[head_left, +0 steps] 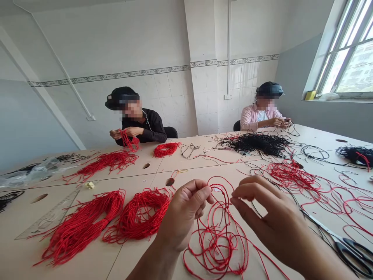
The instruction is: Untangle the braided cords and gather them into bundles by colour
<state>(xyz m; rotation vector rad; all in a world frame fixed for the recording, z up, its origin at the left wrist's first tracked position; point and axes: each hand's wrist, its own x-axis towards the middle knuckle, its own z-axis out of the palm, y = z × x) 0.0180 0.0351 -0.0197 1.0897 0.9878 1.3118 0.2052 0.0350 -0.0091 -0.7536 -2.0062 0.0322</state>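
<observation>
Left hand (182, 212) pinches a thin red cord (218, 249) between thumb and forefinger; right hand (272, 219) hangs just beside it, fingers parted, gripping nothing. The cord falls in a loose, looping tangle near the worktop's (131, 258) near edge, with dense, glossy red hanks (83, 227) to the left and black-handled scissors (352, 252) toward the right corner.

The bare left forearm (154, 264) and right forearm (323, 264) rise from the bottom edge of the view. The left hand (183, 212) pinches thumb to forefinger. The right hand (272, 219) sits near it, fingers loosely curved, thumb apart from them.
</observation>
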